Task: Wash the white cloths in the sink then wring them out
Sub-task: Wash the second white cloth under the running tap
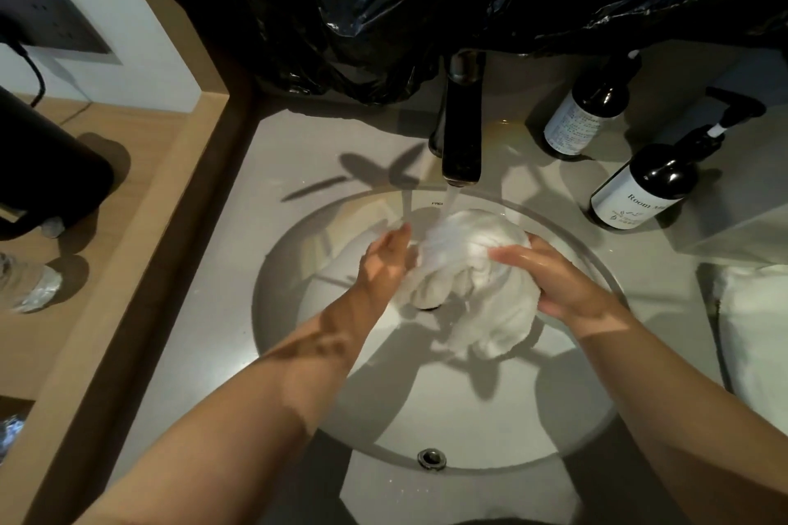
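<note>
At the counter's [221, 311] right edge a second white cloth [754, 332] runs out of frame. The wet cloth [477, 269] covers most of the drain [424, 305]; the bottle's [573, 121] small print is unreadable.

A right hand [558, 286] grips a bunched white cloth [473, 269] under water running from a black tap [462, 132], near the far edge of the sink [426, 418]; the left hand [383, 264] seemingly presses its side.
</note>
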Tool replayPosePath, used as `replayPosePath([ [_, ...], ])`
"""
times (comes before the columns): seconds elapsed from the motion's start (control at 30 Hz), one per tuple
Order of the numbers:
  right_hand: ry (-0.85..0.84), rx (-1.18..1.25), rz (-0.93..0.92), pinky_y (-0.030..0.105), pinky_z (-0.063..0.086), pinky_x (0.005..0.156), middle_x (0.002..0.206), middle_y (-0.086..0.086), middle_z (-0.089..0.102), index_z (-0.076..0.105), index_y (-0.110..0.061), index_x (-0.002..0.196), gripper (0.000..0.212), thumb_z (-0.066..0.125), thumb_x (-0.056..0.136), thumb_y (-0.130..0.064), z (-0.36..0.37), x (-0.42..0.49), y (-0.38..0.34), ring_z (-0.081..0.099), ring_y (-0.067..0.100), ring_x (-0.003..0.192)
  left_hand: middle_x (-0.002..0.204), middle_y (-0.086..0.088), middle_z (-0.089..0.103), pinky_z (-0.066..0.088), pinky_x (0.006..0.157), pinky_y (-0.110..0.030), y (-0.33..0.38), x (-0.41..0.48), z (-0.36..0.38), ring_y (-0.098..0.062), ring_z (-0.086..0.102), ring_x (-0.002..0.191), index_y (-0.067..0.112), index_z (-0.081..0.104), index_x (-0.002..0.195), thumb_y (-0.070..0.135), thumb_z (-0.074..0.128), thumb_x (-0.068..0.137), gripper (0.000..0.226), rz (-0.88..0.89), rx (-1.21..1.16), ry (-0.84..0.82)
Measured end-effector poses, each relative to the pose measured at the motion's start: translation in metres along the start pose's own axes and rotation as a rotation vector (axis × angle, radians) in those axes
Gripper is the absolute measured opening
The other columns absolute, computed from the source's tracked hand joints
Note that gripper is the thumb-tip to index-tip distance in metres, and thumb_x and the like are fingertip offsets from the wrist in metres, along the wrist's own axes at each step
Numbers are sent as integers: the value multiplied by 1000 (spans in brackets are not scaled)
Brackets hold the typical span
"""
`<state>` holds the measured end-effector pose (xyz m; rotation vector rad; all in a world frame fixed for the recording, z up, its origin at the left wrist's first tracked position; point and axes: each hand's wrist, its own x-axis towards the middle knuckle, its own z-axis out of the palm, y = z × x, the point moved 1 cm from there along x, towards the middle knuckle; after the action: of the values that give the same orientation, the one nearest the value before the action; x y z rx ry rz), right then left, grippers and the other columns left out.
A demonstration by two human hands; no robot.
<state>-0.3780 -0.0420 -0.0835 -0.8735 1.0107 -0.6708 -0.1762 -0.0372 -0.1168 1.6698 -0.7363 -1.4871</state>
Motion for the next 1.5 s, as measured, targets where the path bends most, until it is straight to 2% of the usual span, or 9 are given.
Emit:
replayPosePath([
  [0.13, 51, 217, 31, 37, 52, 77, 84, 11, 71, 75, -9, 90, 24, 53, 89, -19, 4, -7, 5, 69, 23, 78, 140, -7, 53, 41, 104, -42, -19, 0, 0, -26, 57, 116, 24, 48, 140, 74, 51, 80, 78, -341, -267, -309],
  [0.33, 220, 319, 26, 20, 52, 56, 60, 5, 66, 73, -13, 60, 45, 43, 92, -22, 4, -16, 13, 65, 17, 58, 125, -5, 63, 44, 100, -54, -21, -2, 5, -26, 58, 113, 27, 49, 137, 55, 62, 73, 71, -283, -385, -470],
  [0.5, 234, 181, 114, 39, 50, 85, 99, 10, 69, 59, -20, 122, 37, 49, 91, -4, -10, -4, 16, 64, 26, 93, 109, 6, 71, 52, 80, -37, -4, 2, 3, -17, 62, 105, 32, 58, 124, 72, 54, 79, 60, -209, -231, -406],
  [0.63, 255, 32, 91, 35, 55, 77, 103, 11, 66, 56, -25, 120, 45, 53, 86, 3, -3, 0, 19, 66, 24, 89, 109, 1, 73, 52, 94, -38, 4, 10, 4, -18, 66, 106, 27, 69, 115, 80, 55, 65, 74, -98, -111, -192],
  [0.87, 329, -445, -3, 26, 41, 52, 119, -2, 53, 46, -36, 125, 59, 50, 83, 5, 18, -2, 16, 50, 22, 65, 110, -1, 58, 47, 79, -21, 12, 17, 9, -16, 54, 100, 7, 56, 128, 13, 50, 98, 31, 84, 49, -45],
  [0.97, 320, -470, -38, 10, 39, 68, 132, -13, 37, 37, -43, 140, 62, 61, 90, -16, 34, 7, 20, 52, 8, 95, 119, -2, 63, 48, 90, -22, 12, 14, 21, -19, 59, 108, 11, 60, 127, 13, 45, 100, 31, 177, 193, -34],
  [1.2, 484, -329, -72, 34, 51, 91, 108, -3, 67, 60, -34, 108, 36, 72, 77, -48, 50, 23, 23, 66, 15, 97, 81, 3, 57, 46, 75, -27, 37, 15, 18, -9, 53, 72, 20, 56, 80, 28, 45, 101, 25, 137, 42, -109],
  [1.4, 406, -159, 40, 41, 51, 97, 100, 9, 73, 72, -13, 89, 18, 80, 76, -23, 42, 26, 6, 69, 24, 94, 98, -17, 65, 43, 101, -43, 29, 23, 3, -34, 60, 98, 7, 66, 97, 40, 48, 98, 37, -125, -164, -252],
  [1.5, 248, 67, 117, 27, 58, 70, 73, 3, 72, 76, -16, 64, 14, 77, 72, -27, 24, 17, -4, 70, 19, 69, 131, -24, 57, 38, 110, -48, 7, 31, -16, -38, 52, 124, 2, 57, 128, 51, 50, 95, 60, -33, -200, -331],
])
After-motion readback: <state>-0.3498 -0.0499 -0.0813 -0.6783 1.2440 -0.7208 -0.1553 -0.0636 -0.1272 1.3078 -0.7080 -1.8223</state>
